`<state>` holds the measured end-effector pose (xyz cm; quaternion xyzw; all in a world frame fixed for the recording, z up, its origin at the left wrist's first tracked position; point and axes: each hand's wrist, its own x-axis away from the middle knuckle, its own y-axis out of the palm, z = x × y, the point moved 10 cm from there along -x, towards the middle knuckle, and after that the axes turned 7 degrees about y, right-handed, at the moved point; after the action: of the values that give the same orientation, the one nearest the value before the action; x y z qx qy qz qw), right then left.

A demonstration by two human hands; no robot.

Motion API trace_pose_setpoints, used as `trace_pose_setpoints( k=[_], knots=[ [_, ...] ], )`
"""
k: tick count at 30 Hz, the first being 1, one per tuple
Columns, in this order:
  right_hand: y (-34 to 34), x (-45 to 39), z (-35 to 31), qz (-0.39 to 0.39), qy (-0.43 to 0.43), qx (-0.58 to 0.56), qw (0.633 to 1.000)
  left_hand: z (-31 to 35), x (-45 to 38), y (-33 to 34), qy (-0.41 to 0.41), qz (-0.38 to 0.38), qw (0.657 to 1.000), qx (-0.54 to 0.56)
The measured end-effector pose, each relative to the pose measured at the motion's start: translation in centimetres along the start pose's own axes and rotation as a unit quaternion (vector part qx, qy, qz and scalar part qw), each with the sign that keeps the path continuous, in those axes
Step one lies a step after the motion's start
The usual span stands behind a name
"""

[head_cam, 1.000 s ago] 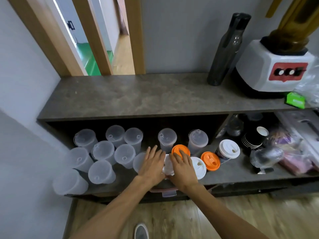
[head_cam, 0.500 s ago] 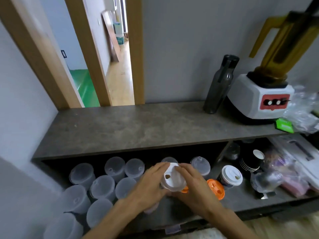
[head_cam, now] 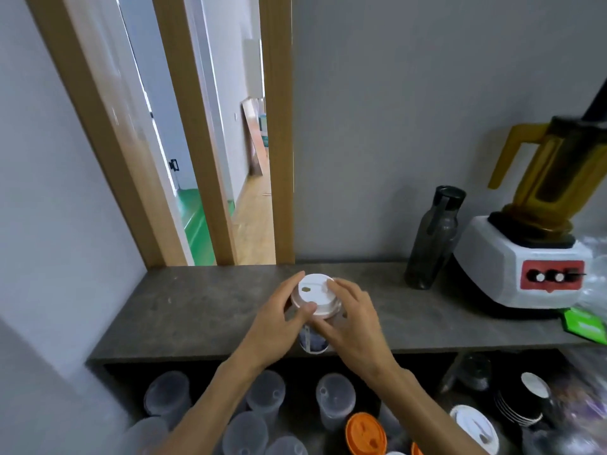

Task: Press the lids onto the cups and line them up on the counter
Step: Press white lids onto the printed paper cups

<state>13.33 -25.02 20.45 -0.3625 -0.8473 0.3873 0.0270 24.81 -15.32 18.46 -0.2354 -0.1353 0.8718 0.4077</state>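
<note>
A cup (head_cam: 313,339) with a white lid (head_cam: 316,293) stands or hovers over the front of the grey counter (head_cam: 197,310); I cannot tell whether it touches. My left hand (head_cam: 279,320) grips it from the left, thumb on the lid's rim. From the right, my right hand (head_cam: 353,320) holds it with fingers curled over the lid's edge. On the shelf below are several clear lidded cups (head_cam: 335,397), an orange-lidded cup (head_cam: 364,433) and a white-lidded cup (head_cam: 474,426).
A dark bottle (head_cam: 433,238) and a white blender (head_cam: 532,254) stand at the counter's back right, with a green packet (head_cam: 584,325) near the front edge. A stack of black cups (head_cam: 525,402) is on the shelf. A doorway opens at the back left.
Both hands lifted the white-lidded cup from the lower shelf up to the counter top. The view tilted upward.
</note>
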Motion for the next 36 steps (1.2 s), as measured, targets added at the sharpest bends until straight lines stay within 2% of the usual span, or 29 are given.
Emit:
trace_pose_setpoints(
  k=[4, 8, 12, 17, 20, 26, 31, 36],
  knots=[
    [-0.8, -0.2, -0.2, 0.022, -0.035, 0.037, 0.998, -0.8, -0.3, 0.5, -0.002, -0.025, 0.999, 0.023],
    [-1.1, -1.8, -0.1, -0.057, -0.035, 0.063, 0.996, 0.1, -1.3, -0.3, 0.019, -0.041, 0.999, -0.016],
    [-1.7, -4.3, 0.3, -0.066, -0.017, 0.057, 0.996, 0.4, -2.8, -1.9, 0.041, -0.036, 0.997, -0.062],
    [-1.0, -4.3, 0.7, 0.002, -0.014, -0.018, 1.000, -0.9, -2.2, -0.9, -0.004, -0.010, 0.999, 0.052],
    [-0.9, -3.9, 1.1, 0.016, -0.008, -0.027, 0.999, -1.5, -1.7, 0.0, -0.014, -0.003, 0.997, 0.079],
    [-0.3, -5.6, 0.2, -0.072, -0.036, 0.012, 0.997, -1.9, -2.3, 0.0, -0.022, -0.045, 0.996, 0.074],
    [0.4, -5.2, 0.5, -0.058, -0.036, -0.004, 0.998, -1.6, -2.5, -0.1, -0.021, -0.059, 0.995, 0.072],
    [-0.7, -5.3, 1.4, -0.079, -0.016, -0.018, 0.997, -1.6, -2.4, 0.0, -0.018, -0.063, 0.996, 0.062]
  ],
)
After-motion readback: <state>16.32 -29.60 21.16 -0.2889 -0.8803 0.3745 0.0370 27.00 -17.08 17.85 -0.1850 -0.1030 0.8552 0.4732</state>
